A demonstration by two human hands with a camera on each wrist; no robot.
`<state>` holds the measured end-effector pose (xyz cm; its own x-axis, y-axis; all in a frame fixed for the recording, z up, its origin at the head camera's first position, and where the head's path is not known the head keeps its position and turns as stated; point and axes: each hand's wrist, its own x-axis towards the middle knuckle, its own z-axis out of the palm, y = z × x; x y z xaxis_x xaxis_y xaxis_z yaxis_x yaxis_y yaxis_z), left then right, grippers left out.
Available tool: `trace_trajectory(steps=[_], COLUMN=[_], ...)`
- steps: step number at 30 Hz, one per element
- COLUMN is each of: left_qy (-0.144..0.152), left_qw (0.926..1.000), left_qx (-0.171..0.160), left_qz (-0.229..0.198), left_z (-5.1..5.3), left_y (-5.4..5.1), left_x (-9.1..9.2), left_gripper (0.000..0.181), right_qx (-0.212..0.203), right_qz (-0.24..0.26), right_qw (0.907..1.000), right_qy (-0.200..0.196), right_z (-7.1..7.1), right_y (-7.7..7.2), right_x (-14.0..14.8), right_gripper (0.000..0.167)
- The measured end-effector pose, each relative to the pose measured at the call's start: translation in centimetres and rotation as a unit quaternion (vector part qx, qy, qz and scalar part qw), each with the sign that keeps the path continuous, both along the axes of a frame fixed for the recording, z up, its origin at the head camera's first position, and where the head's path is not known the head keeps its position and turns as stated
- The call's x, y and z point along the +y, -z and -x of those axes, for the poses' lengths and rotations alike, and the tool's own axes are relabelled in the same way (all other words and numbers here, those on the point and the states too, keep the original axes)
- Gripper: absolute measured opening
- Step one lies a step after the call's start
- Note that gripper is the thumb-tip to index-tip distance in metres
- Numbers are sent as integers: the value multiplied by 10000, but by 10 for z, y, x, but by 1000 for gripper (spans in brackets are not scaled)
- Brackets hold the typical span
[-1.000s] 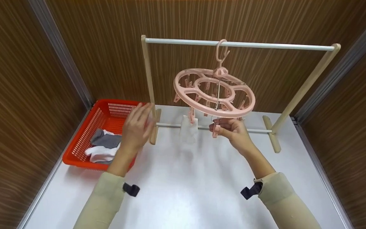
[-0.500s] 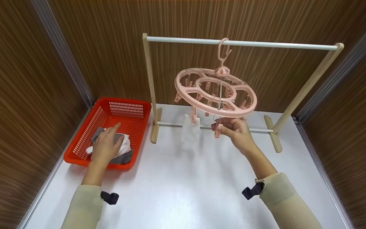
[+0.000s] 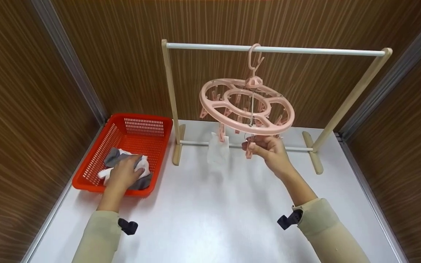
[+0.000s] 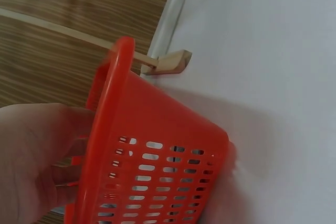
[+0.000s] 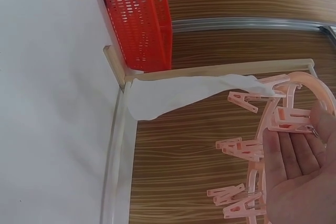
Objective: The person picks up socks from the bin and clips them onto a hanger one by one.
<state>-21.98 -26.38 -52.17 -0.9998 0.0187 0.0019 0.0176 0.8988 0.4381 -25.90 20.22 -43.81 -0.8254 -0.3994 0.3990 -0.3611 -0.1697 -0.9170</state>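
Wood-grained walls (image 3: 130,58) back the table (image 3: 207,219). Crumpled cloths (image 3: 112,158) in the red basket (image 3: 141,143) lie under the nearer left hand (image 3: 124,175), its grip hidden, near nine o'clock from the right hand (image 3: 273,153), which pinches an upright peg (image 3: 249,152).

The view from the head is bright. Light comes down from above and makes a big shiny white patch on the tabletop (image 3: 203,230). Soft gray shadows lie by the red basket (image 3: 90,187) and below the white cloth (image 3: 217,154), which is so pale it almost melts into the white behind it. The brown walls (image 3: 16,95) look darker. The 2 wrist views are dimmer and a bit hazy. In the right one, the metal strip (image 5: 241,23) looks bent.
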Motion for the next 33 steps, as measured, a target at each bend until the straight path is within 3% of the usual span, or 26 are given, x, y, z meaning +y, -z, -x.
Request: trace_trajectory(steps=[11, 19, 26, 33], left_qy=[68, 78, 157, 306], left_qw=[9968, 9971, 9950, 9969], left_qx=[-761, -649, -927, -636], left_qz=[245, 396, 337, 343], left_z=[0, 7, 13, 18], left_y=[16, 22, 26, 28], left_x=[0, 5, 4, 3], left_gripper=[50, 50, 57, 63], right_qx=[124, 99, 4, 80], right_qz=[-38, -96, -158, -95], right_qw=[9999, 9999, 9998, 9999], right_qy=[-25, 42, 123, 120], right_z=[0, 0, -1, 1], right_y=[0, 2, 3, 1], right_x=[2, 4, 5, 6], right_gripper=[17, 16, 17, 17])
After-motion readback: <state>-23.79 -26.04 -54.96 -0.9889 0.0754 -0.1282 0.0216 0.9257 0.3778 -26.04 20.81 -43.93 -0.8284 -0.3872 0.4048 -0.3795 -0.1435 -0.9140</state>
